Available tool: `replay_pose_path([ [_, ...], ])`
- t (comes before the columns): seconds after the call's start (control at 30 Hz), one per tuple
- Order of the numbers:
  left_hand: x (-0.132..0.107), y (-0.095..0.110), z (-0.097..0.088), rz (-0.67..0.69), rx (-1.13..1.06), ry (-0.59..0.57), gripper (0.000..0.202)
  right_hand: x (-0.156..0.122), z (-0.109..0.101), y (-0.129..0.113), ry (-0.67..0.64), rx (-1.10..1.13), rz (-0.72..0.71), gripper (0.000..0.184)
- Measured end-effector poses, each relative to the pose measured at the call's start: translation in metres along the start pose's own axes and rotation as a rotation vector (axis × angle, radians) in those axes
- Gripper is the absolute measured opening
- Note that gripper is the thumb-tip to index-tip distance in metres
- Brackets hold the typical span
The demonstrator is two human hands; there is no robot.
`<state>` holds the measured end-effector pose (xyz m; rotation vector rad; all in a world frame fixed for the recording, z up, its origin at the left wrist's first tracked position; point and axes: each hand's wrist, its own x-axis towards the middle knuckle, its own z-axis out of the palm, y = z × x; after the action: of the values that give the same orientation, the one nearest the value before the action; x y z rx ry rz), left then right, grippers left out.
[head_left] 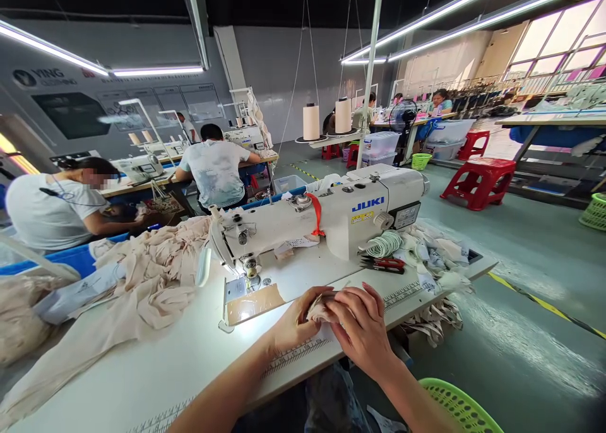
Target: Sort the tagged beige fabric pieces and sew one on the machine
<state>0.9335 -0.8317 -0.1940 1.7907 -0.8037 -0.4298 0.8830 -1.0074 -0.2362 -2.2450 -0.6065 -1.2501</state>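
A small bunched piece of beige fabric (320,309) is held between my two hands above the front edge of the sewing table (189,351). My left hand (296,322) grips its left side, with thumb and fingers closed around it. From the right, my right hand (360,322) has its fingers curled over the cloth, hiding much of it. Just beyond my hands stands a white sewing machine (303,221), its lamp lighting the needle area. A brown taped patch (255,303) lies beside the needle plate.
Beige fabric (156,262) is heaped on the left. Red-handled thread snips (382,264), a coil of pale cord (382,246) and scraps (433,253) lie right. A green basket (457,401) stands below. Thread cones (311,122) stand behind; co-workers (215,168) sit beyond.
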Motion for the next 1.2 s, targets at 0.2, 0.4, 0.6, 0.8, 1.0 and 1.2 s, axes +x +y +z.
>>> replay_pose_path([
  [0.2, 0.0, -0.005, 0.0, -0.006, -0.006, 0.014, 0.065, -0.001, 0.001, -0.003, 0.024, 0.019, -0.022, 0.024],
  [0.4, 0.001, 0.0, 0.002, 0.046, 0.039, 0.011, 0.057, -0.001, 0.004, -0.003, -0.001, 0.039, -0.002, 0.025],
  [0.6, -0.001, -0.008, 0.001, 0.091, 0.032, -0.007, 0.061, -0.002, 0.006, -0.005, 0.002, 0.038, -0.002, 0.029],
  [0.8, 0.0, -0.008, 0.001, 0.099, 0.027, 0.011, 0.061, 0.002, 0.007, -0.005, -0.06, 0.052, 0.065, 0.034],
  [1.0, -0.002, -0.005, 0.002, 0.068, 0.097, -0.003, 0.062, 0.006, 0.002, -0.005, -0.177, 0.105, 0.123, 0.013],
  [1.2, 0.002, 0.005, 0.02, -0.078, 0.07, -0.04, 0.06, -0.002, -0.018, 0.001, -0.187, 0.158, 0.009, 0.015],
])
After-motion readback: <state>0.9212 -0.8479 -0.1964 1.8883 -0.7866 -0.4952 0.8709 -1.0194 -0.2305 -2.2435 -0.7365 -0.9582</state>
